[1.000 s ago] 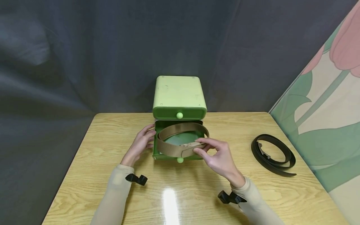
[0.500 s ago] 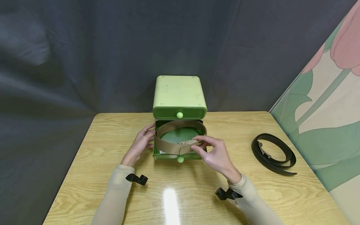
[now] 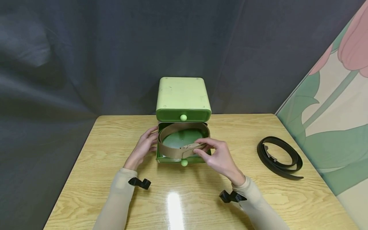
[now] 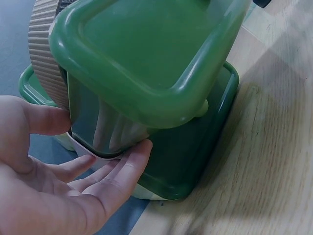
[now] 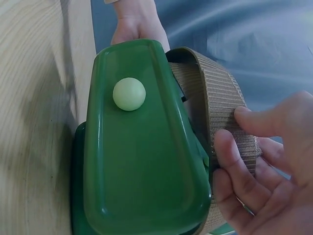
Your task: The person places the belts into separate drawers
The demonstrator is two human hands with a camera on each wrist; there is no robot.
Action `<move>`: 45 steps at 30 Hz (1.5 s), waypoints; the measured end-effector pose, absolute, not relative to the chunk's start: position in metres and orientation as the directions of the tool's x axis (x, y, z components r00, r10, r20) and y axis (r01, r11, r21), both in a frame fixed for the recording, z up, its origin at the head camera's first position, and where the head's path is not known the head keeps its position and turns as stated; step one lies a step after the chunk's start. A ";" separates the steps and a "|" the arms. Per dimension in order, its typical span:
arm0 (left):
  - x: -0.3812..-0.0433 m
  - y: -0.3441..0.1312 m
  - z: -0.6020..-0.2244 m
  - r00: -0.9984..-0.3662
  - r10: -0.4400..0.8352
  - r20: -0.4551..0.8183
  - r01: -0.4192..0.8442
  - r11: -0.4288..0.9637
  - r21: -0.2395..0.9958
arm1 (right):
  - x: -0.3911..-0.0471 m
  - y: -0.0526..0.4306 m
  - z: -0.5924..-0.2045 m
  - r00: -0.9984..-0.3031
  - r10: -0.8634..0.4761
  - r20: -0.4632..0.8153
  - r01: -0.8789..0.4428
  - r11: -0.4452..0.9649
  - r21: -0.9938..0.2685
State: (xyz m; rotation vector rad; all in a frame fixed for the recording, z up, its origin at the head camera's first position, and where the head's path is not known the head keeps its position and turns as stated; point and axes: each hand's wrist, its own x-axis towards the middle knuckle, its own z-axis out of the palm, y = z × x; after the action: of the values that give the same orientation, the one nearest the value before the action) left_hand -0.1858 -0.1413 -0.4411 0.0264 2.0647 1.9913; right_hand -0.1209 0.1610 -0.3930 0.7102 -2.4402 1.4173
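My right hand pinches a coiled tan webbing belt between thumb and fingers, near its buckle end. The loop sits in the pulled-out lower green drawer, its ribbed strap rising above the drawer front. In the right wrist view the thumb and fingertips grip the ribbed belt at the drawer's upper rim. My left hand touches the drawer's left side with extended fingers. In the left wrist view its thumb lies by the upper edge and its other fingers along the wall and below.
The pale green two-drawer cabinet stands at the table's back edge, its upper drawer front closed. A coiled black belt with a metal buckle lies on the wooden table at the right. Behind hangs a dark curtain.
My right hand has moved slightly left and away from me, bringing the tan belt lower and further into the drawer. The left hand has stayed at the drawer's side.
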 end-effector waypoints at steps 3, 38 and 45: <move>-0.186 -0.141 -0.441 -0.962 0.204 -0.180 -0.175 0.044 0.984 | -0.122 0.160 -0.394 -0.863 -0.309 0.399 -0.501 0.427 -0.753; -0.186 -0.141 -0.442 -0.964 0.198 -0.175 -0.177 0.007 0.984 | -0.146 0.158 -0.394 -0.924 -0.352 0.148 -0.343 0.593 -0.728; -0.186 -0.141 -0.441 -0.964 0.197 -0.180 -0.183 0.003 0.983 | -0.148 0.160 -0.392 -0.927 -0.357 0.115 -0.327 0.619 -0.714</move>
State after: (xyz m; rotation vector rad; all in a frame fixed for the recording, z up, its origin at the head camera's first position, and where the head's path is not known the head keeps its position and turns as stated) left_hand -0.1862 -0.1408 -0.4413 0.0153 2.0150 2.0459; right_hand -0.1476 0.1599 -0.3916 0.6051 -2.8609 1.2500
